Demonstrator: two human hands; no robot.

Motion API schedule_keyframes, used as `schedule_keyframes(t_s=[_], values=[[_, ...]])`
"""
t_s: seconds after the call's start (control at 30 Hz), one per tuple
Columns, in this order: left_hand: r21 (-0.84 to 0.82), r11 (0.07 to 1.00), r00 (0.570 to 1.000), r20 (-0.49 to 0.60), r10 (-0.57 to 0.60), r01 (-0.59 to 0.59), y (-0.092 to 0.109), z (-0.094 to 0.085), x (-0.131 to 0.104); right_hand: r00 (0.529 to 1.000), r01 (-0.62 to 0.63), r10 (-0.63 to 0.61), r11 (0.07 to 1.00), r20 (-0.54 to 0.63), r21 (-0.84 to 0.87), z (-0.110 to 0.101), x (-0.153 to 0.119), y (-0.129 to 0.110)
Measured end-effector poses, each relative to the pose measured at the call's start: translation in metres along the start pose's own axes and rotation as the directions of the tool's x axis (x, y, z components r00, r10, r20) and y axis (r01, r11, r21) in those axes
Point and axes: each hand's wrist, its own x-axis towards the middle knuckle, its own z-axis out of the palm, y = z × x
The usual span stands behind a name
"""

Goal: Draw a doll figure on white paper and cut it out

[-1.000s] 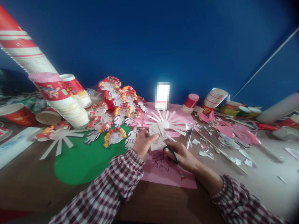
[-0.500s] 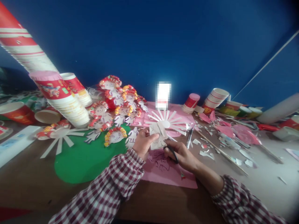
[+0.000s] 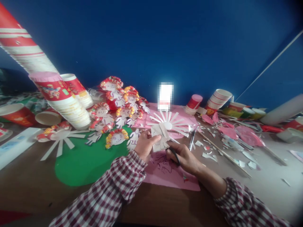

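My left hand (image 3: 145,145) pinches a piece of white paper (image 3: 159,134) with a figure drawn on it, thumb on top. In my right hand (image 3: 186,159) is a pair of scissors (image 3: 175,156) with dark handles; the blades reach the paper's lower right edge and are mostly hidden. Under both hands lies a pink sheet (image 3: 170,179) with dark scribbles. Just behind the paper rests a white cup cut into strips (image 3: 168,125), fanned out flat. A pen (image 3: 192,140) lies to the right of it.
Paper dolls with curled red and yellow hair (image 3: 118,137) cover the left middle, some on a green sheet (image 3: 80,167). Stacked paper cups (image 3: 61,101) lean at the left. Paper scraps (image 3: 209,156), a wooden stick (image 3: 223,154) and pink pieces (image 3: 246,135) lie at right.
Hardly anything differs. Both hands hold the paper and scissors in nearly the same place.
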Motion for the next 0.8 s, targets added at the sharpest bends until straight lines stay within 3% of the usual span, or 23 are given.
schedule_keyframes(t_s=[0.37, 0.8], values=[[0.075, 0.997, 0.999, 0.047, 0.024, -0.028, 0.0069, -0.0025, 0.0004, 0.999, 0.032, -0.031, 0.999, 0.039, -0.017, -0.0047, -0.0006, -0.0064], [0.113, 0.993, 0.999, 0.012, 0.033, -0.034, -0.0014, -0.0009, 0.0011, 0.998, 0.000, -0.003, 0.999, 0.057, 0.045, -0.0035, -0.0003, 0.0000]])
